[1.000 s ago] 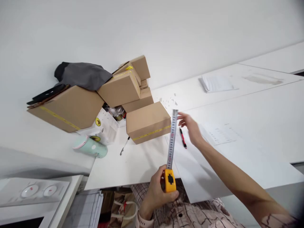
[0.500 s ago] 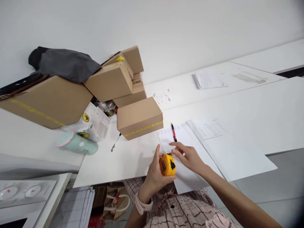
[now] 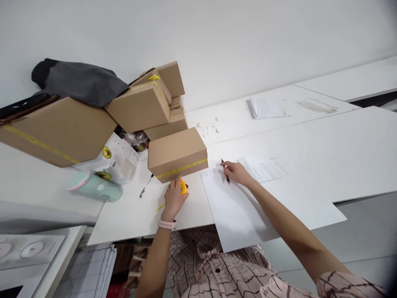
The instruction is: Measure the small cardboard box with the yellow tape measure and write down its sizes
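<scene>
The left hand (image 3: pixel 173 198) rests on the white table (image 3: pixel 133 215) with its fingers closed over a yellow tape measure (image 3: pixel 184 187). The tape measure lies just in front of a small cardboard box (image 3: pixel 177 153), near its lower edge. The right hand (image 3: pixel 236 172) is stretched forward over a printed paper sheet (image 3: pixel 235 207), and its fingers are curled around a red pen (image 3: pixel 222 162); only the ends of the pen show. Behind the box stand more boxes (image 3: pixel 139 105), and a mint green bottle (image 3: pixel 96 188) lies to the left.
</scene>
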